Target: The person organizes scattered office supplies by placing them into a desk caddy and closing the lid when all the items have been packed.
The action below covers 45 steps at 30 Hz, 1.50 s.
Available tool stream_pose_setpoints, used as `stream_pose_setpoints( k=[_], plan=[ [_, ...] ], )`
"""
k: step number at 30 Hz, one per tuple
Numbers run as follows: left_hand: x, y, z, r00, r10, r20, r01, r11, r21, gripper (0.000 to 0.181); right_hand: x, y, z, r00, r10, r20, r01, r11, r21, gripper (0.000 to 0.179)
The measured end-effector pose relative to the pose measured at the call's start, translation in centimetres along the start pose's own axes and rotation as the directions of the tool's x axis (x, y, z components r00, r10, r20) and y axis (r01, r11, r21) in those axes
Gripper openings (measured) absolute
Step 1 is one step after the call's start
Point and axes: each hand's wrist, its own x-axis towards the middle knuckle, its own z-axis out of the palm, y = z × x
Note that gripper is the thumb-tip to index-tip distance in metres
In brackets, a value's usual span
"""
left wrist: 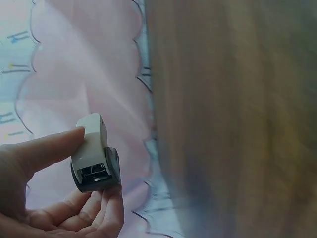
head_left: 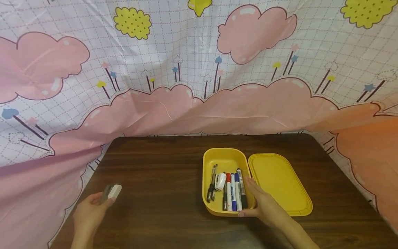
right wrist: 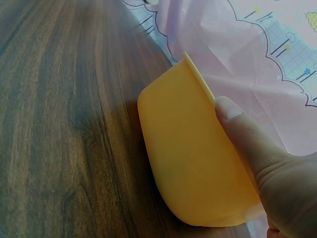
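Note:
Over the left part of the table, my left hand (head_left: 90,214) pinches a small white and grey stapler (left wrist: 91,148) between thumb and fingers, its open front end showing in the left wrist view. My right hand (head_left: 264,204) grips the near right corner of a yellow box (head_left: 206,169), thumb on the near side and fingers along the right wall. In the right wrist view the thumb (right wrist: 247,134) lies at the box's rim. Inside the box are several markers, including a red-capped marker (head_left: 229,193), dark pens (head_left: 211,185) and a white rounded object (head_left: 221,181).
The box's flat yellow lid (head_left: 280,183) lies on the dark wooden table (head_left: 149,193) just right of the box, partly behind the right hand. A patterned cloth (head_left: 174,110) hangs behind the table and along its sides.

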Motion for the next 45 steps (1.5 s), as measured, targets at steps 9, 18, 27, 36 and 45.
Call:
stream_pose_setpoints(
  k=[9, 18, 27, 36, 45],
  plan=[
    [-0.6, 4.6, -0.5, 0.996, 0.094, -0.01, -0.094, 0.993, -0.071, 0.061, 0.2, -0.1, -0.1, 1.0, -0.012, -0.006, 0.012, 1.0, -0.009, 0.111],
    [-1.5, 9.9, -0.5, 0.987, 0.156, -0.042, -0.161, 0.974, -0.159, 0.055, 0.1, 0.0, -0.1, 1.0, -0.01, -0.009, 0.01, 1.0, 0.001, 0.112],
    [-2.7, 14.9, 0.1, 0.97, 0.242, -0.035, -0.244, 0.946, -0.212, 0.051, 0.2, 0.1, 0.1, 0.999, -0.023, -0.022, 0.023, 1.0, -0.004, 0.112],
    [-3.9, 18.8, 1.6, 0.954, 0.299, 0.012, -0.284, 0.916, -0.283, 0.048, 0.1, -0.2, 0.0, 1.0, -0.007, -0.011, 0.007, 1.0, 0.002, 0.112],
    [-5.2, 21.4, 3.7, 0.932, 0.361, -0.003, -0.344, 0.886, -0.311, 0.044, 0.1, -0.1, 0.1, 0.999, -0.024, -0.021, 0.024, 1.0, 0.008, 0.111]
  ],
)
